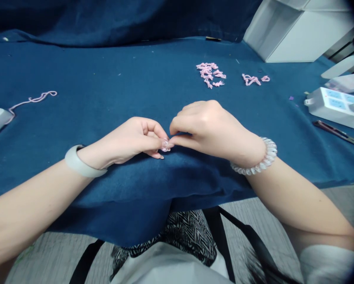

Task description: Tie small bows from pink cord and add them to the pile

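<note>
My left hand (pixel 133 136) pinches a small, pale-pink looped piece (pixel 165 145) above the blue cloth-covered table (pixel 112 86) while my curled right hand (pixel 209 124), its grip unclear, apparently works it, calling for steady fingertips.

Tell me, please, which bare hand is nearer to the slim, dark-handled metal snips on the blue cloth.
Right. The bare right hand is to the left of the snips, apart from them; the bare left hand is farther left, beyond the right hand.
</note>
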### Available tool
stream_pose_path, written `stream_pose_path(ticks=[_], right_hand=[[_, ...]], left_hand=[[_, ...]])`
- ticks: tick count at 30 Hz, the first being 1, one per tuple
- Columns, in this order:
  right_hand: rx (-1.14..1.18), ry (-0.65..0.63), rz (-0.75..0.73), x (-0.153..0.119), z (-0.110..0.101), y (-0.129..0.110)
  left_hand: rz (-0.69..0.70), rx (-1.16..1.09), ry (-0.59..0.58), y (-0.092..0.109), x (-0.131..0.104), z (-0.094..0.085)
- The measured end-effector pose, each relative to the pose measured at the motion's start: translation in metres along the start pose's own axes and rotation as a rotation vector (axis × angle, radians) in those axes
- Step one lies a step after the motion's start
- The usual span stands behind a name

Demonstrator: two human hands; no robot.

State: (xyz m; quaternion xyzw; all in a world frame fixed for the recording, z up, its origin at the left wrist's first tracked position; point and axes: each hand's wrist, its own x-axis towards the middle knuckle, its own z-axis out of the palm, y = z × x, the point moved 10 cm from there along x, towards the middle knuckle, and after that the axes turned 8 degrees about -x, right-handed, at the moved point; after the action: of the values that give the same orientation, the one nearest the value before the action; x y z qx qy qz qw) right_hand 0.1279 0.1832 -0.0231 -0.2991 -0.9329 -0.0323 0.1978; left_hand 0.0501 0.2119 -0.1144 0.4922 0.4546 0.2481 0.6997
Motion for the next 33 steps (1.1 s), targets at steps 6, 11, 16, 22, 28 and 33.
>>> stream_pose_path(ticks=[6,11,16,22,28,33], right_hand=[[0.058,-0.024,-0.049,0.001,0.006,-0.003],[-0.029,-0.049,-0.116,0.002,0.010,-0.011],[-0.029,0.001,-0.144,0.002,0.011,-0.013],[0.018,0.069,-0.147,-0.001,0.007,-0.011],[0.251,0.134,-0.080,-0.006,-0.004,0.000],[0.454,0.121,0.125,-0.007,-0.001,0.020]], left_hand=[[-0.046,-0.028,-0.046,-0.005,0.000,0.003],[-0.093,-0.020,-0.091,-0.008,0.001,0.005],[-0.086,-0.020,-0.122,-0.005,-0.001,0.009],[-0.112,-0.033,-0.100,-0.005,-0.001,0.008],[-0.063,-0.140,-0.115,-0.002,0.000,0.006],[0.016,-0.273,-0.136,0.007,-0.002,0.005]])
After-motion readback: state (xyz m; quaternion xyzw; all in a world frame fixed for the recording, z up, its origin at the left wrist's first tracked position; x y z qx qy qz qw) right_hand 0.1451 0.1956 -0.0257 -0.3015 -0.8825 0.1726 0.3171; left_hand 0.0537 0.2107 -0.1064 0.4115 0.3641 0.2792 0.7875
